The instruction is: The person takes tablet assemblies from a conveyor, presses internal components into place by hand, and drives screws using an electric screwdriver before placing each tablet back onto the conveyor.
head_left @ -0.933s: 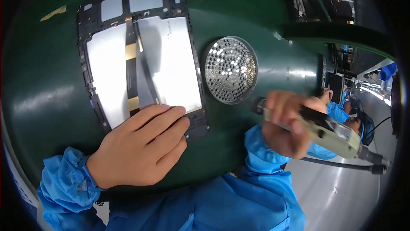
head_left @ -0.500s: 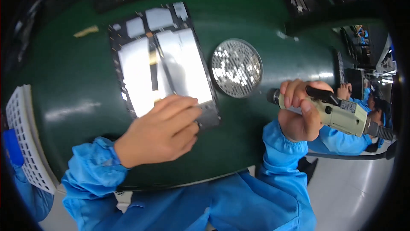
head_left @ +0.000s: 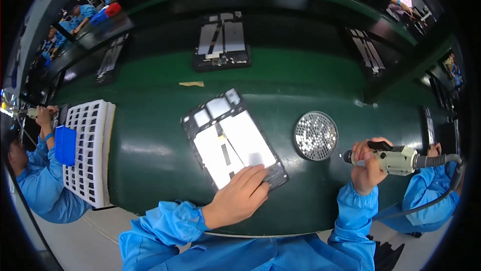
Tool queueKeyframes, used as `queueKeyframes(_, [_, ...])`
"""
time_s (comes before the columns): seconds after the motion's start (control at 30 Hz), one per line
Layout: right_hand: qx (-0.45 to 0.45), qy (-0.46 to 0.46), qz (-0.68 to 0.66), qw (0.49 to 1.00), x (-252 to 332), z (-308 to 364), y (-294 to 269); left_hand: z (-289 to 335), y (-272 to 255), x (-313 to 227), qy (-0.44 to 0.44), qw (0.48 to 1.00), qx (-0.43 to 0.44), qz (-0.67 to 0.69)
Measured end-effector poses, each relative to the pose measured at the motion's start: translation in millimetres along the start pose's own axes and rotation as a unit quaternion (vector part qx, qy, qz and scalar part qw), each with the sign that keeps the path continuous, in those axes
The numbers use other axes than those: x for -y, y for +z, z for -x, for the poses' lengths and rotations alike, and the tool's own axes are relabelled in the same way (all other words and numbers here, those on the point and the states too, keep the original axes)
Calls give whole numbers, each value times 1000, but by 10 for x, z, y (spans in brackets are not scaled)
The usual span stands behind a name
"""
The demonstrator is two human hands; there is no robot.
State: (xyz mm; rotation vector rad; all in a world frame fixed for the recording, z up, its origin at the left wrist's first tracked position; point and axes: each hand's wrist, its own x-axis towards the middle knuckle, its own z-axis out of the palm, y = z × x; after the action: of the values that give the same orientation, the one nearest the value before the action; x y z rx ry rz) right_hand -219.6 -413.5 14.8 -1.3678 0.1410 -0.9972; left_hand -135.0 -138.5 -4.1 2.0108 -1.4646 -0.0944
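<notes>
An opened tablet (head_left: 258,143) lies slanted on the green bench, its silver battery panels and black frame facing up. My left hand (head_left: 238,196) rests over its near end, fingers stretched across the lower edge; the thumb is hidden. With my right hand (head_left: 368,168) I grip a pale green electric screwdriver (head_left: 398,161), held sideways with its dark tip toward the left. A tiny bright spot shows by the tip; I cannot tell what it is. Between the tablet and the screwdriver sits a round metal screw tray (head_left: 315,136) with a dotted, shiny surface.
Another opened tablet (head_left: 222,45) lies farther back, behind a yellowish strip (head_left: 192,84). More units stand at the far left (head_left: 111,60) and far right (head_left: 367,53). A white slotted tray (head_left: 90,171) with a blue piece is at left. A cable (head_left: 446,193) trails from the screwdriver. Co-workers sit on both sides.
The view has tilted up and widened, showing more of the bench and the far tablet. My left hand stays at the tablet's near end; my right hand still holds the screwdriver beside the screw tray.
</notes>
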Motion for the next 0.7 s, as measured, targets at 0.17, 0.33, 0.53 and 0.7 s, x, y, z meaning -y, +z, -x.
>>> queueKeyframes(0.17, [-25, -5, -4, 1000, 3, -17, -85, 289, -345, 379, -100, 992, -25, -76])
queueKeyframes(0.33, [-33, -19, 4, 999, -6, -33, -173, 175, -923, 1342, -127, 972, -36, -196])
queueKeyframes(0.53, [-63, -12, 18, 998, -69, -57, -133, -175, -1467, 2507, -152, 948, -32, -277])
queueKeyframes(0.7, [-89, -12, 21, 996, -193, -83, -245, -864, -1361, 2565, -72, 962, -27, -263])
